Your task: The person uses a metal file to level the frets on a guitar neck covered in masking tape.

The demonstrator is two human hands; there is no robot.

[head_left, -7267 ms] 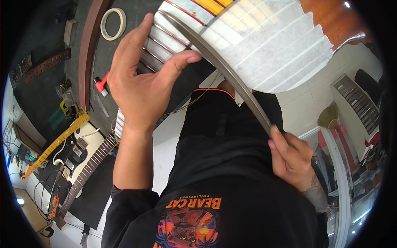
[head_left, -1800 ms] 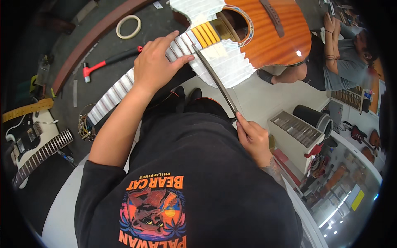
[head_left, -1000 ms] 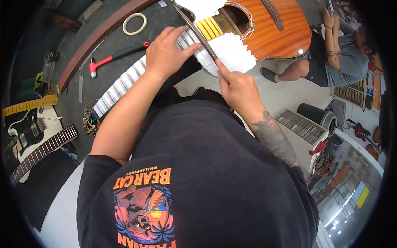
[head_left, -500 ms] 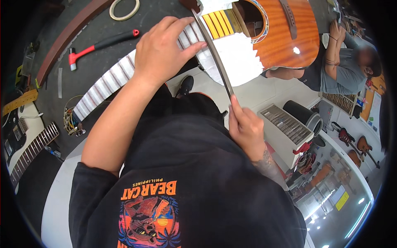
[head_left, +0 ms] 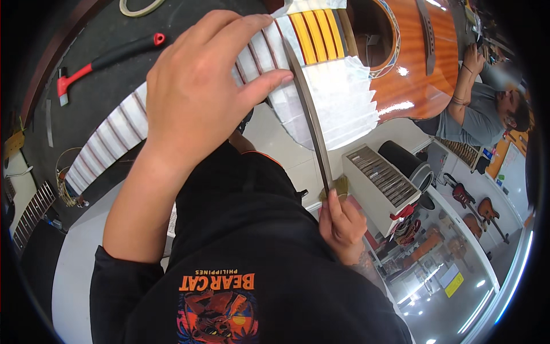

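An acoustic guitar (head_left: 415, 92) lies with its neck running to the left. White masking tape covers most of the fretboard (head_left: 109, 132) between the bare frets, and yellow strips (head_left: 317, 37) cover the part near the soundhole. My left hand (head_left: 195, 92) lies across the neck, thumb and index finger spread apart on the taped fretboard. In my right hand (head_left: 345, 226) is the end of a long, narrow metal file (head_left: 312, 117). Its far end rests at a fret beside my left thumb. White tape (head_left: 338, 106) also shields the guitar top next to the neck.
A red and black hammer (head_left: 109, 60) and a tape roll (head_left: 140, 6) lie on the dark bench mat. Another guitar neck (head_left: 34, 215) is at far left. To the right stand a box of files (head_left: 381, 178), a black bin (head_left: 404, 160) and a glass case (head_left: 441, 269). A person (head_left: 498, 94) sits beyond.
My right hand has drawn the file back toward my body, so its tip sits lower on the fretboard. The view has shifted; my left hand stays on the neck.
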